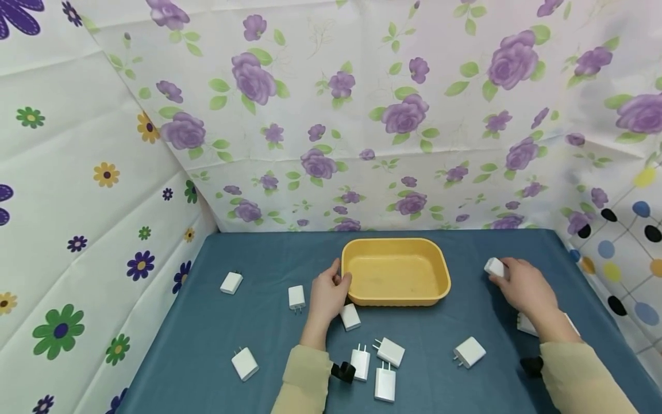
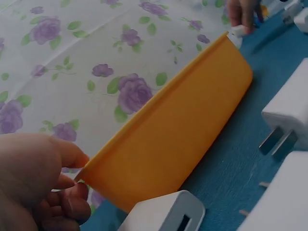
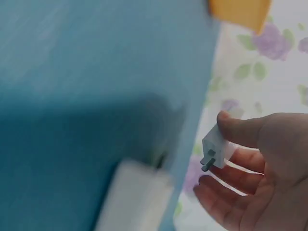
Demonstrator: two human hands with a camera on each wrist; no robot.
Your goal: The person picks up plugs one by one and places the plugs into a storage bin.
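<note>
My left hand (image 1: 327, 294) pinches the left rim of a yellow plastic tray (image 1: 395, 279), thumb and fingertips at its edge. Nothing lies inside the tray. A white charger (image 1: 350, 317) sits against its front left corner, right beside that hand; the left wrist view shows this charger (image 2: 163, 214) close up, its port facing out. To the tray's right, my right hand (image 1: 530, 292) holds another white charger (image 1: 493, 266) above the table. In the right wrist view this charger (image 3: 214, 147) is between thumb and fingers, its two metal prongs sticking out.
Several more white chargers lie scattered about the blue tabletop (image 1: 181, 345), among them one at the far left (image 1: 231, 282) and one at the right front (image 1: 469, 352). A white object (image 1: 526, 325) is partly hidden under the right forearm. A flowered cloth (image 1: 320, 115) hangs behind.
</note>
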